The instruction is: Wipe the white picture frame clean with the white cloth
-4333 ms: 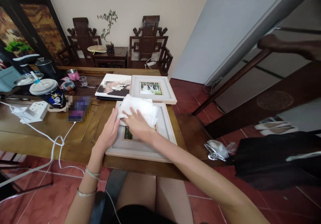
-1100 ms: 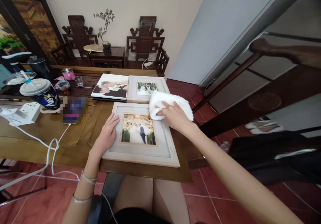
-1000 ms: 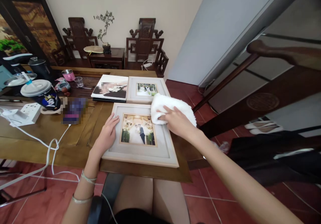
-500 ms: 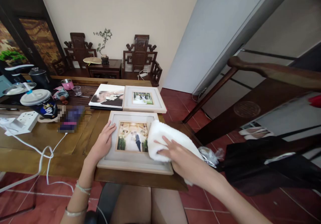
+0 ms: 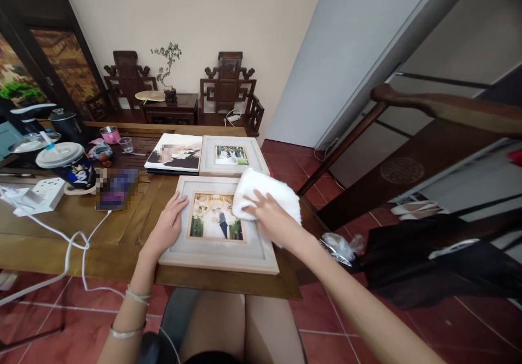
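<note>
Left hand (image 5: 168, 227): fingers loosely spread, resting on the left border of the near picture frame (image 5: 216, 217). Right hand (image 5: 272, 220) gripped a folded white cloth (image 5: 271, 190) on that frame's upper right, cloth overhanging the edge. Frame lay flat on the wooden table (image 5: 122, 244). Behind: second frame (image 5: 232, 156), white-covered album (image 5: 175, 152) beside it. Farther left: phone (image 5: 118, 190), lidded cup (image 5: 67, 163).

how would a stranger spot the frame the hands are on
Find the wooden table, then its near edge. A pale frame lies flat there, left hand on its left border, right hand on a white cloth at its upper right. Its photo has a golden backdrop; the far frame shows a green one.
</note>
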Available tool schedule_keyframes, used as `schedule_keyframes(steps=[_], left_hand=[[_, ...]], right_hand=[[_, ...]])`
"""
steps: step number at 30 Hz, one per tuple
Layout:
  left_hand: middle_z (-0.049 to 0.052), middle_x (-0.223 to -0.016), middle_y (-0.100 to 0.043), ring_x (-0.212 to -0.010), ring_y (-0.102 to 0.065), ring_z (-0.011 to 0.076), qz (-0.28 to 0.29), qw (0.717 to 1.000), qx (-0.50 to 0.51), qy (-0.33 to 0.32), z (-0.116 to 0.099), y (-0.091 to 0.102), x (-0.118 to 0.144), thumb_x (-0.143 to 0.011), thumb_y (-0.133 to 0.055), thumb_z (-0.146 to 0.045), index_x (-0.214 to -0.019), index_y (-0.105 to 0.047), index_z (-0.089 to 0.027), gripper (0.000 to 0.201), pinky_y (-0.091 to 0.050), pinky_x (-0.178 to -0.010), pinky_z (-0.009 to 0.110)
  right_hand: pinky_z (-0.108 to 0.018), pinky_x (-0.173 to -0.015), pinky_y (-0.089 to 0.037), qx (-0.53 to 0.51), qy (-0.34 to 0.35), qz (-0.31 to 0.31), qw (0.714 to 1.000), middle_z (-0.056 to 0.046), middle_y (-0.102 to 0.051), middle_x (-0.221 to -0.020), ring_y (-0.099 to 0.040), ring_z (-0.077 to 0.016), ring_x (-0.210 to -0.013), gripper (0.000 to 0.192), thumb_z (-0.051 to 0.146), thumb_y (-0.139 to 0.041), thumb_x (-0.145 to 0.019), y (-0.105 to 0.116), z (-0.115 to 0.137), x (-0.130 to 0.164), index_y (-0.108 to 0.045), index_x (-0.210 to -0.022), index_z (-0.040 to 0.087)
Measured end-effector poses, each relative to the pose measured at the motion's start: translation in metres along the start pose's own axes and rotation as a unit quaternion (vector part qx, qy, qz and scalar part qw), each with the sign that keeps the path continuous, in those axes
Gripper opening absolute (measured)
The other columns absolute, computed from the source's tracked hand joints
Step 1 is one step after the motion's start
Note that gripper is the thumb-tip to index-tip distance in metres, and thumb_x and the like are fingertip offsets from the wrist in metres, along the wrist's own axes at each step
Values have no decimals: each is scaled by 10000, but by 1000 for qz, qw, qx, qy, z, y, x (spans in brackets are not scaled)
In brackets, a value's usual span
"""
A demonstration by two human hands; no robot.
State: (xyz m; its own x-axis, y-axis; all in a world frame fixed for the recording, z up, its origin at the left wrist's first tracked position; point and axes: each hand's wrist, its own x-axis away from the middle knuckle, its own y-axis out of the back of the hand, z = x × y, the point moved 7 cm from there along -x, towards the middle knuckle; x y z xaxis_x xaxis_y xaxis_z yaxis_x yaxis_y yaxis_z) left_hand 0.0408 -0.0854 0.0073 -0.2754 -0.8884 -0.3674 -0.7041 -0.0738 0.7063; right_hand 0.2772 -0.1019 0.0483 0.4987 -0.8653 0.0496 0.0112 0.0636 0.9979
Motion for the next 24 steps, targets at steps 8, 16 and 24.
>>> schedule_keyframes(steps=[8, 16, 24], left_hand=[[135, -1366, -538, -1396, -323, 239, 3, 1000, -11, -9, 2, -2, -1, -896, -346, -157, -1240, -579, -111, 418, -284, -1147, 487], [127, -1383, -522, -1400, -314, 236, 11, 1000, -14, -23, 1, -1, 0, -890, -342, -134, -1252, -573, -126, 429, -284, -1143, 503], [143, -1360, -542, -1393, -329, 243, 7, 1000, -20, -22, -1, -1, -1, -901, -329, -132, -1227, -589, -98, 418, -301, -1138, 502]], right_hand=[[-579, -1132, -216, -117, 53, 130, 983, -80, -359, -1503, -164, -327, -1424, 719, -92, -393, -612, -3, 58, 102, -607, -1238, 188], [-556, -1120, -256, -62, 64, 23, 996, -152, -418, -1457, -239, -362, -1396, 629, -60, -439, -675, 0, 52, 46, -585, -1260, 119], [-604, -1096, -209, 74, 4, -44, 996, -187, -347, -1491, -251, -413, -1377, 605, -24, -478, -735, -9, 14, -44, -531, -1321, 117]])
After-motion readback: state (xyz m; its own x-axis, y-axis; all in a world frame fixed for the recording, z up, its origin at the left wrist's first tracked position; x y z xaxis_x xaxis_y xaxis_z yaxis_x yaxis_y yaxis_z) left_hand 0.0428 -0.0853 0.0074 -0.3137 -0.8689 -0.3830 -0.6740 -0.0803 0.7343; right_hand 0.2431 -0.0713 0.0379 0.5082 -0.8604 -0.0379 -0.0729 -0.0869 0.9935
